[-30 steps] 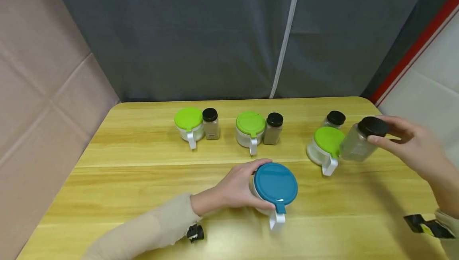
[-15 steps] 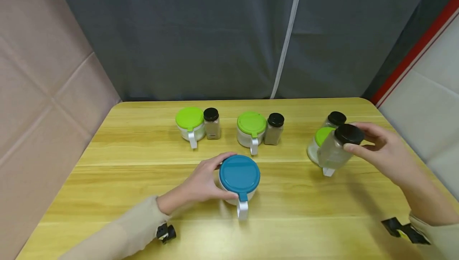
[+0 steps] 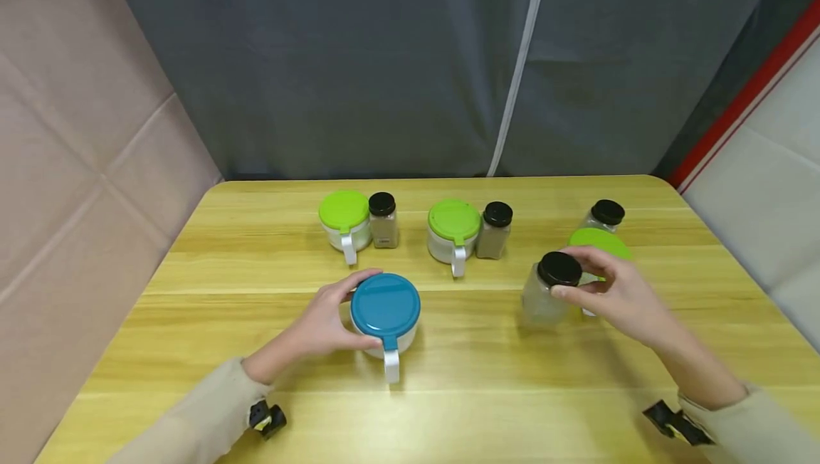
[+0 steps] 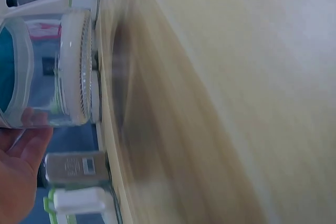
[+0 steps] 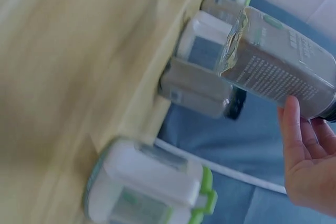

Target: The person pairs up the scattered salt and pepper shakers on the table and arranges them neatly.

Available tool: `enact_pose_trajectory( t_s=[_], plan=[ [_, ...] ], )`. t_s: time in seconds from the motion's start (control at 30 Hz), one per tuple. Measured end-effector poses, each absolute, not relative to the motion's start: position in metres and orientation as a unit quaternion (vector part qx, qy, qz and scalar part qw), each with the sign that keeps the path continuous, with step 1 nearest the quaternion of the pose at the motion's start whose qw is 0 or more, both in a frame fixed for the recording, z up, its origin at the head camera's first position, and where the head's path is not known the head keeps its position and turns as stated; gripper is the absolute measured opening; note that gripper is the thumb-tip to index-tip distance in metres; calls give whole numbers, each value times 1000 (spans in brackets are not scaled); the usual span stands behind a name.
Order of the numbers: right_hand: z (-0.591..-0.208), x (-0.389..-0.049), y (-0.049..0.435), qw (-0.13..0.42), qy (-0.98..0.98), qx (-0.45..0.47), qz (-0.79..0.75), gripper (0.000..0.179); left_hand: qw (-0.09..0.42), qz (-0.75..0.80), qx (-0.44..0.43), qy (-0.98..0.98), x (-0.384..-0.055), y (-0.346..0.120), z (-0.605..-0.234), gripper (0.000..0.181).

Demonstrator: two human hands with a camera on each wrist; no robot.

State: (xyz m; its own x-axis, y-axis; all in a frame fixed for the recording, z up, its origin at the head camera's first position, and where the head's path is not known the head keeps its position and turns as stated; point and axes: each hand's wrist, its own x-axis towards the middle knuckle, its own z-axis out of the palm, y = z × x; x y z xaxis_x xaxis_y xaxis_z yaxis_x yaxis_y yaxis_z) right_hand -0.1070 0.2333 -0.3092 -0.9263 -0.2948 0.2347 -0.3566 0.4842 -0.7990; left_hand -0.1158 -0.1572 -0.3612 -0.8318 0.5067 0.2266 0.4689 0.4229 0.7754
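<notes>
My left hand (image 3: 323,318) grips a clear seasoning jar (image 4: 44,72) with a blue lid (image 3: 386,305) and a white handle, left of the table's middle. In the left wrist view its base is just off the tabletop. On the right, my right hand (image 3: 618,300) holds a square spice bottle (image 3: 541,304) by its black cap and upper side. The bottle hangs above the table, slightly tilted, and its printed side (image 5: 286,59) faces the right wrist camera. Behind that hand a green-lidded jar (image 3: 598,239) is partly hidden.
Along the back stand a left green-lidded jar (image 3: 344,211) beside a black-capped bottle (image 3: 383,225), and a middle green-lidded jar (image 3: 453,220) beside another bottle (image 3: 494,236). A further black-capped bottle (image 3: 606,213) is at the back right. A grey curtain (image 3: 359,65) hangs behind the table.
My left hand has carried the blue-lidded jar to the left. My right hand has brought the spice bottle leftward and a little nearer, past the right green-lidded jar.
</notes>
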Motion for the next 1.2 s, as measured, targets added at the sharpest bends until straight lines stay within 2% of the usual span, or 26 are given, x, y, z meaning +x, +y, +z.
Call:
enact_pose_trajectory(
  t_s=[0.23,0.5,1.2],
  plan=[
    [-322,-111,214,27,-847,191,496,40,27,457,290,840,-108,-175,-341,85],
    [-335,-116,190,12,-834,202,514,42,10,448,288,846,-121,-208,-366,86],
    [-352,-127,125,-49,-789,206,576,50,23,441,256,860,-128,-239,-360,85]
  ],
)
